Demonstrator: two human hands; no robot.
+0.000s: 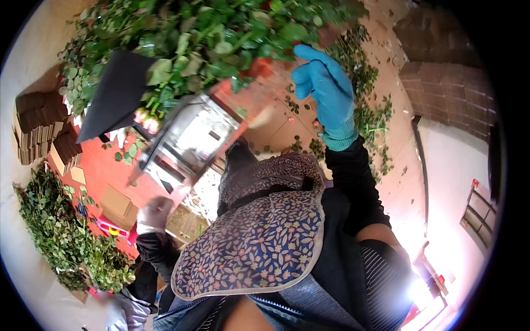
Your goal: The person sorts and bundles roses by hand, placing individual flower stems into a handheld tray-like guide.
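Note:
My right hand, in a blue knitted glove, is raised at the edge of a large heap of leafy rose stems. Its fingers are partly bent, and I see nothing between them. Low on the left is my left hand, in a pale, greyish glove and blurred; its grip cannot be made out. It is near a mesh-like tan surface beside the red table. Between the hands stands a shiny metal-faced frame. Pale pink rose heads show beside a dark flat panel.
Stacked cardboard and a second leafy heap line the left side. Folded cardboard sits on a pink crate. Another person is at lower left. Fallen leaves litter the tiled floor. Cardboard boxes are piled right.

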